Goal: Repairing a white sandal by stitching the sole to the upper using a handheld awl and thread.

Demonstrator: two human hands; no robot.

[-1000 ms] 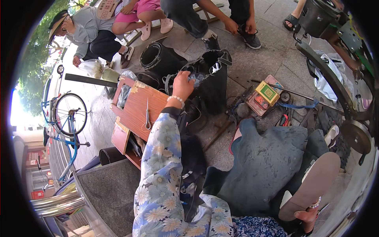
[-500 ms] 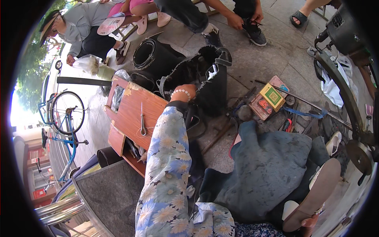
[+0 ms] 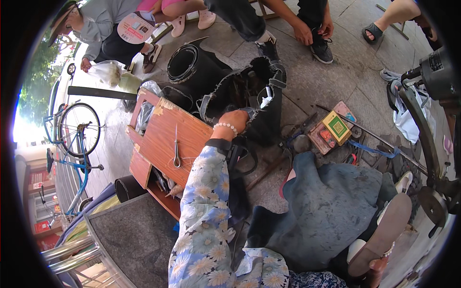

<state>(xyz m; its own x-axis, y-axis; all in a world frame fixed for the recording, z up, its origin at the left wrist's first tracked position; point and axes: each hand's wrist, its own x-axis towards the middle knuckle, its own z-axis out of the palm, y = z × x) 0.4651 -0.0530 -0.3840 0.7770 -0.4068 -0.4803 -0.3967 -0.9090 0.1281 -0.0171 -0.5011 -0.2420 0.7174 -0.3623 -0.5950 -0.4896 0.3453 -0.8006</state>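
Head view, as the person leans over the ground:

Left hand: the left hand point(image 3: 234, 120) reaches forward from a flowered sleeve point(image 3: 206, 201), a bead bracelet point(image 3: 225, 126) on the wrist; the fingers curl over the near rim of the bag point(image 3: 261, 108), gripping its frayed edge.

Right hand: out of sight, so I cannot tell how its fingers stand.

Bag: dark, open at the top, standing on the paving just right of the box point(image 3: 165, 144) and in front of the roll point(image 3: 185, 62); something white pokes out of its mouth.

Box: a wooden box with a flat brown lid, touching the bag's left side; scissors point(image 3: 176, 149) lie on the lid, near the wrist.

Roll: black rubber sheet rolled up, lying behind the bag.

Tin: a green and yellow tin point(image 3: 337, 127) rests on a small tray of oddments, right of the bag and apart from it.

Lap: a grey cloth point(image 3: 331, 211) covers the person's knees, with a sandal point(image 3: 382, 235) at the lower right.

Others: several people sit or crouch at the top edge; one person's hand point(image 3: 303, 33) rests near a dark shoe point(image 3: 322, 53).

Bicycle: a blue bicycle point(image 3: 72, 139) stands far left, well apart.
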